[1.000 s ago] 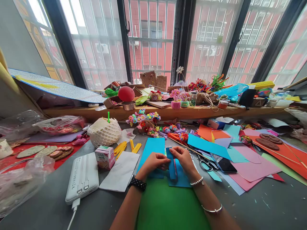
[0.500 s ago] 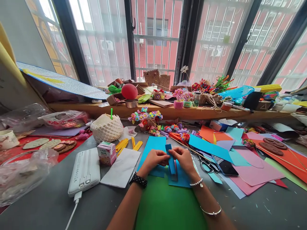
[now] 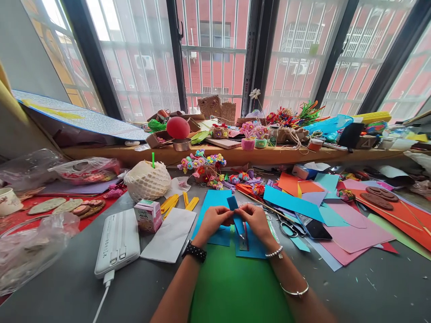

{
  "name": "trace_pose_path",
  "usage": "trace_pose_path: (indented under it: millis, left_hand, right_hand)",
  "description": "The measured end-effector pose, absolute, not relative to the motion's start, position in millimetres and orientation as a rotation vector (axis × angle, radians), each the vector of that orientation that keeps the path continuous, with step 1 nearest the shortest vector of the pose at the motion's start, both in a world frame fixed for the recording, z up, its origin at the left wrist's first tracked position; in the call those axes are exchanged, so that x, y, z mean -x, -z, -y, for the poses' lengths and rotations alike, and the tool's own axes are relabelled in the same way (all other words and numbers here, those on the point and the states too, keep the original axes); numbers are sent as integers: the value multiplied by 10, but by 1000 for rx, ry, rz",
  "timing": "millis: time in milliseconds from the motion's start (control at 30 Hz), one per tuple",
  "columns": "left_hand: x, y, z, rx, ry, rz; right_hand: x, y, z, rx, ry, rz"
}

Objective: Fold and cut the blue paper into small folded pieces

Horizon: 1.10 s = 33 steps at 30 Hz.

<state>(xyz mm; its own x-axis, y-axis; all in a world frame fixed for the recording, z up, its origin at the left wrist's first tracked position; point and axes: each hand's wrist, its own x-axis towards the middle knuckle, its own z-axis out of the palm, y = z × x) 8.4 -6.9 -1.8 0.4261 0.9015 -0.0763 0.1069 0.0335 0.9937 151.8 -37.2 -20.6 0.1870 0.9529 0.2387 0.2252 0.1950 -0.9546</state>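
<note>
Between both hands I hold a narrow blue paper strip (image 3: 238,223), tilted, with its dark upper end sticking up past my fingers. My left hand (image 3: 215,222) pinches its left edge, and my right hand (image 3: 255,220) pinches the right edge, fingertips almost meeting. Beneath the strip lies a small ruler-like piece (image 3: 244,243) on a blue sheet (image 3: 252,252). Another blue sheet (image 3: 215,197) is behind my left hand. A green mat (image 3: 235,287) spreads under my forearms.
Left of my hands are a white power bank (image 3: 117,237) with a cable, a small drink carton (image 3: 148,216), a white paper (image 3: 171,235) and folded yellow strips (image 3: 191,204). On the right are scissors (image 3: 288,229), a phone (image 3: 314,228) and coloured paper sheets (image 3: 357,237).
The blue strip has tilted and its upper end has shifted left and up between my fingers. More of the ruler-like piece shows below it. The whole view has shifted slightly.
</note>
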Motion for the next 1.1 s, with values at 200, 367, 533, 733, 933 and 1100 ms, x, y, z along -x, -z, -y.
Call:
trace_pose_path:
  millis: [200,367,533,733,933,1100]
  left_hand:
    - [-60,0,66,-1373,-913,-1020]
    - [-66,22,53,-1347,-967,-1015]
    - [-47,64,20,-1305,-1036,-1016]
    - [-32,79,11,-1254,-1120,-1022]
    - [-27,105,-23,-1211,-1158,-1017]
    - [-29,131,-47,-1199,-1069,-997]
  right_hand:
    - [-1508,200,370,1249,-861,1312]
    - [-1490,180,380,1289,-771,1313]
    - [-1498,204,364,1276,-799,1369]
    - [-1496,274,316,1281,-799,1371]
    - [-1487,244,332,1221,-914,1284]
    - [-1518,213,341,1221,-846,1240]
